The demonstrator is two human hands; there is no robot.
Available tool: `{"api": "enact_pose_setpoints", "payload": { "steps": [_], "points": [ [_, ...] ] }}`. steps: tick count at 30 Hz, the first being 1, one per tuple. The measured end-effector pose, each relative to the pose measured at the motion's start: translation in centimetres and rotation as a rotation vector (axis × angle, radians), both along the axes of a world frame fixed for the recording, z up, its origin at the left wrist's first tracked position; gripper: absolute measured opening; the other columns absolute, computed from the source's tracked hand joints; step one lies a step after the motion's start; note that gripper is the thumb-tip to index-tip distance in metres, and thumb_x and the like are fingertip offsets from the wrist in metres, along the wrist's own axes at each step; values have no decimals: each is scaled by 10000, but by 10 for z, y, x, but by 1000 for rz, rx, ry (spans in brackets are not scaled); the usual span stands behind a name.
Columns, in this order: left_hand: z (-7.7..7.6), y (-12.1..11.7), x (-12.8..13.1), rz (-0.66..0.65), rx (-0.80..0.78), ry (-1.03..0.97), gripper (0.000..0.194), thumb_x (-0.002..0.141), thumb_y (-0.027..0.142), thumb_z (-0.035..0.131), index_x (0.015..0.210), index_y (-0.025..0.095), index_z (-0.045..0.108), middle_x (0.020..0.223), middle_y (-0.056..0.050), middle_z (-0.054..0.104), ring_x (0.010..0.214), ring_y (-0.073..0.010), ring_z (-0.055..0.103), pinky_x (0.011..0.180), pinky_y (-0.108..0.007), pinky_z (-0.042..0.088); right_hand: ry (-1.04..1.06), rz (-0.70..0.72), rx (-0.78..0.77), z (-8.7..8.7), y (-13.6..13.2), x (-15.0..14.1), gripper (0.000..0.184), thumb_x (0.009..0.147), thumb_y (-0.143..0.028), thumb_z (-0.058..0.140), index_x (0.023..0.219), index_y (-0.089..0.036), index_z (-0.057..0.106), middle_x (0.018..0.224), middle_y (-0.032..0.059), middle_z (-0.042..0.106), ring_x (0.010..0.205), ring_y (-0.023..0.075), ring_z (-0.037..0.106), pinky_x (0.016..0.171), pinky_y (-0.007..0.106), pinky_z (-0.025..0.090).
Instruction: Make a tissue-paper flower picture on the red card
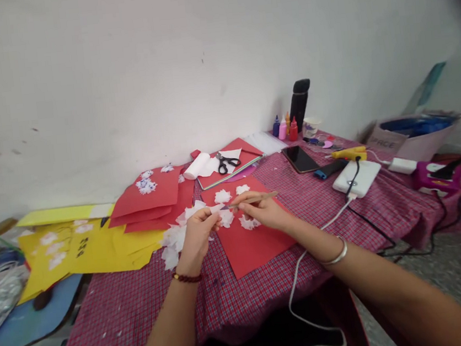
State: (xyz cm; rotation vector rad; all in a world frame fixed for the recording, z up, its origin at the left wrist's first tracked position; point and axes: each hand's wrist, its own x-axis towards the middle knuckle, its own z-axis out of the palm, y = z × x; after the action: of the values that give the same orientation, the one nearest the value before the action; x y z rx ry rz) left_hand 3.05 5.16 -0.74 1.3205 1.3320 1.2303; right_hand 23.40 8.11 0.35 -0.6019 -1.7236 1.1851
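My left hand pinches a small white paper piece over the red sheet. In my right hand is a thin paintbrush, held like a pen, its darkish tip at the paper piece. White crumpled paper flowers lie on the red sheet around and beneath my hands, partly hidden by them. Beside my left wrist is a loose heap of white paper pieces.
Red sheets with purple-dotted white flowers and yellow sheets lie to the left. Behind are scissors and a white paper roll. Rightward are paint bottles, a phone, a power bank and a cable.
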Motion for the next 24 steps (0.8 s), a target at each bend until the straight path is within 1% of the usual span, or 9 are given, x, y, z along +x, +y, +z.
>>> {"api": "enact_pose_setpoints", "payload": {
  "steps": [4, 10, 15, 17, 20, 22, 24],
  "points": [
    [2, -2, 3, -9, -7, -38, 233, 906, 271, 631, 733, 129, 568, 655, 45, 557, 553, -84, 539, 547, -226, 476, -47, -8, 34, -2, 0, -2, 199, 899, -302, 542, 989, -190, 679, 840, 32, 653, 570, 92, 530, 487, 210, 428],
    [5, -4, 6, -6, -14, -68, 235, 895, 258, 643, 712, 132, 564, 633, 52, 553, 540, -85, 531, 546, -225, 463, -70, -4, 39, -6, 2, -3, 201, 905, -282, 525, 1015, -202, 673, 860, 33, 657, 604, 98, 548, 529, 216, 452],
    [5, -4, 5, 0, -9, -96, 213, 876, 235, 662, 711, 131, 575, 629, 52, 553, 538, -84, 525, 537, -219, 452, -77, -18, 47, -5, 1, -3, 208, 901, -285, 525, 1020, -198, 673, 862, 37, 658, 630, 108, 560, 536, 218, 448],
    [4, -4, 4, 2, -7, -114, 211, 896, 266, 640, 748, 127, 586, 671, 38, 572, 561, -88, 540, 548, -227, 468, -61, -15, 40, -3, 1, -3, 214, 900, -298, 524, 1015, -193, 671, 867, 39, 656, 610, 103, 554, 516, 213, 438],
    [4, -4, 2, 18, 15, -157, 207, 926, 327, 599, 875, 126, 612, 797, 0, 615, 643, -109, 584, 595, -258, 508, -24, -18, 7, -1, 0, -3, 222, 898, -327, 529, 1006, -188, 665, 861, 39, 657, 561, 91, 533, 475, 204, 419],
    [4, -3, 2, 31, 39, -187, 218, 933, 344, 587, 959, 129, 615, 881, -23, 628, 709, -128, 606, 635, -283, 527, 2, -15, -34, -2, 0, -2, 227, 890, -348, 543, 999, -186, 661, 843, 33, 660, 528, 82, 521, 454, 199, 411],
    [6, -2, 3, 30, 53, -214, 223, 935, 342, 584, 1000, 130, 612, 924, -34, 630, 747, -138, 615, 660, -299, 535, 33, 4, -75, -3, 1, -3, 238, 883, -368, 559, 998, -184, 657, 828, 29, 665, 506, 78, 521, 444, 198, 414]
  ]
}}
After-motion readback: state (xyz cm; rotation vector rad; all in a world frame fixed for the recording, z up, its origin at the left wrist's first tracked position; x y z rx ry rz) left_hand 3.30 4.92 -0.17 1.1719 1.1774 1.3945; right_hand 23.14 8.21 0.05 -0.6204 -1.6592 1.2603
